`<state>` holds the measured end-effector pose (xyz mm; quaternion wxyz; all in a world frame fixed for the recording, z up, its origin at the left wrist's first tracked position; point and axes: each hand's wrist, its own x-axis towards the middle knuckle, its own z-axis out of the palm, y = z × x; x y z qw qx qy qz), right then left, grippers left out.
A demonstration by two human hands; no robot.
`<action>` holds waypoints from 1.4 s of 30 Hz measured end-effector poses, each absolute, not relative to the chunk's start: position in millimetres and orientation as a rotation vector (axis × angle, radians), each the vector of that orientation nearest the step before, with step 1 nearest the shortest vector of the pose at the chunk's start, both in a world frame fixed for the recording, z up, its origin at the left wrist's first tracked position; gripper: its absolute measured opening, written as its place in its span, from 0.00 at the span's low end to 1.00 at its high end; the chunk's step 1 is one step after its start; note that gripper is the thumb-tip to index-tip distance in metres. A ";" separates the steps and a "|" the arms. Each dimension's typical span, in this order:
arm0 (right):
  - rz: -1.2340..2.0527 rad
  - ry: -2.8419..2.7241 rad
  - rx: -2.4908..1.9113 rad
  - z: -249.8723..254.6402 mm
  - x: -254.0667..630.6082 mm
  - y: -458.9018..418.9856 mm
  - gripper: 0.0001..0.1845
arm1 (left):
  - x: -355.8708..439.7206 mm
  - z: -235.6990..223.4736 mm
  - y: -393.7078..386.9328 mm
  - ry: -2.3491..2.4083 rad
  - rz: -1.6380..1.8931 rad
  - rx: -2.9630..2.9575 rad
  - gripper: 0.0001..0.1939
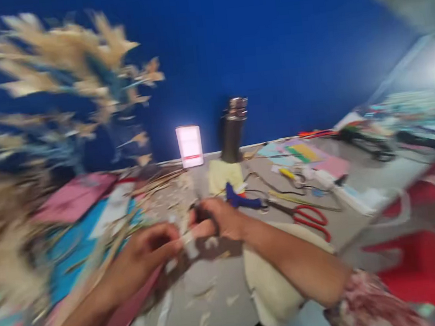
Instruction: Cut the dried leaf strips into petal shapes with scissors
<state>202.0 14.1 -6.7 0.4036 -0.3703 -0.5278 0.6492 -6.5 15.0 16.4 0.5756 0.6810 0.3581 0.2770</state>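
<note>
My left hand (154,247) is closed in a pinch on a small pale strip (187,237), which reaches across to my right hand. My right hand (223,218) is closed round a dark-handled tool (208,217) that looks like scissors; blur and the fingers hide most of it. Off-white scraps (202,291) lie scattered on the grey table (187,321) below both hands. Just beyond the right wrist are a blue glue gun (244,199) and red-handled scissors (311,217). A cream rounded item (272,281) lies under my right forearm.
At the back stand a lit phone-like screen (190,146) and a dark bottle with a shiny top (233,130). Dried pale flowers (74,58) rise at left. Pink sheets (75,197), a white power strip (345,191) and cables surround the work area. A red chair (434,264) is right.
</note>
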 end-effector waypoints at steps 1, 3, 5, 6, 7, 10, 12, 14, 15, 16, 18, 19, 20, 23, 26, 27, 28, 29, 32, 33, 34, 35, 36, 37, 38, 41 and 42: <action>1.657 -1.293 -0.942 -7.5 204.8 14.1 0.15 | -10.5 13.9 14.1 0.865 0.615 1.569 0.12; 1.658 -1.234 -0.939 -8.6 208.5 18.2 0.13 | -14.5 8.4 17.0 0.845 0.638 1.476 0.12; 1.651 -1.151 -0.900 -7.7 208.7 20.0 0.15 | -15.3 4.8 20.5 0.808 0.644 1.443 0.13; 1.672 -1.151 -0.876 -6.6 207.6 18.9 0.16 | -15.1 4.2 21.1 0.793 0.648 1.438 0.13; 1.693 -1.176 -0.860 -5.5 205.9 16.7 0.18 | -14.6 4.1 20.9 0.783 0.647 1.435 0.13; 1.689 -1.335 -0.924 -4.8 199.2 8.2 0.19 | -13.0 4.5 18.3 0.769 0.625 1.421 0.13; 1.616 -1.368 -1.007 -6.7 195.0 4.8 0.17 | -12.1 3.8 17.1 0.756 0.621 1.396 0.12; 1.571 -1.325 -1.033 -9.1 192.9 4.4 0.16 | -11.5 1.8 17.0 0.748 0.642 1.353 0.11; 1.570 -1.304 -1.030 -9.9 192.8 5.0 0.16 | -11.4 0.6 17.3 0.746 0.658 1.319 0.11; 1.573 -1.285 -1.029 -10.3 193.4 6.0 0.17 | -11.3 -0.7 17.9 0.739 0.682 1.275 0.10; 1.576 -1.276 -1.021 -9.1 196.8 8.4 0.19 | -11.9 -2.6 19.8 0.685 0.743 1.158 0.09; 1.570 -1.306 -1.015 -7.5 199.3 9.3 0.21 | -12.5 -3.0 20.9 0.641 0.781 1.094 0.09; 1.563 -1.364 -1.007 -5.2 202.3 10.1 0.23 | -13.4 -3.0 22.1 0.594 0.819 1.038 0.09; 1.604 -1.679 -0.973 3.1 211.3 10.7 0.31 | -17.1 -1.5 25.3 0.502 0.909 0.954 0.10; 1.664 -1.876 -1.002 8.4 217.5 10.4 0.35 | -20.7 -0.5 27.3 0.470 0.950 0.951 0.10; 1.670 -1.901 -1.022 8.7 219.0 10.6 0.35 | -21.6 -0.6 27.8 0.461 0.961 0.951 0.10; 1.668 -1.919 -1.037 8.2 220.2 10.9 0.35 | -22.5 -1.0 28.3 0.454 0.973 0.953 0.10; 1.666 -1.941 -1.043 7.0 221.3 11.4 0.34 | -23.3 -1.6 28.8 0.452 0.986 0.953 0.10; 1.683 -2.018 -1.007 2.1 223.8 13.0 0.33 | -25.3 -3.5 30.4 0.466 1.009 0.961 0.09; 1.695 -2.041 -0.997 0.8 224.3 13.4 0.33 | -25.8 -3.8 30.8 0.471 1.012 0.969 0.09; 1.702 -2.058 -0.998 0.0 224.6 13.7 0.33 | -26.1 -3.8 31.1 0.475 1.012 0.980 0.10; 1.703 -2.073 -1.003 -0.3 224.7 13.8 0.33 | -26.1 -3.5 31.3 0.478 1.013 0.993 0.10; 1.702 -2.084 -1.007 -0.1 224.7 13.8 0.32 | -26.0 -2.9 31.3 0.482 1.015 1.006 0.10; 1.701 -2.089 -1.010 0.5 224.6 13.8 0.32 | -25.7 -2.1 31.2 0.486 1.018 1.018 0.10; 1.700 -2.085 -1.011 1.4 224.5 13.7 0.31 | -25.3 -1.2 31.1 0.488 1.023 1.027 0.10; 1.699 -2.042 -1.022 3.6 225.5 14.0 0.32 | -24.7 1.5 30.1 0.478 1.047 1.056 0.10; 1.689 -2.036 -1.030 4.0 226.3 14.4 0.33 | -24.9 2.0 29.8 0.471 1.055 1.070 0.10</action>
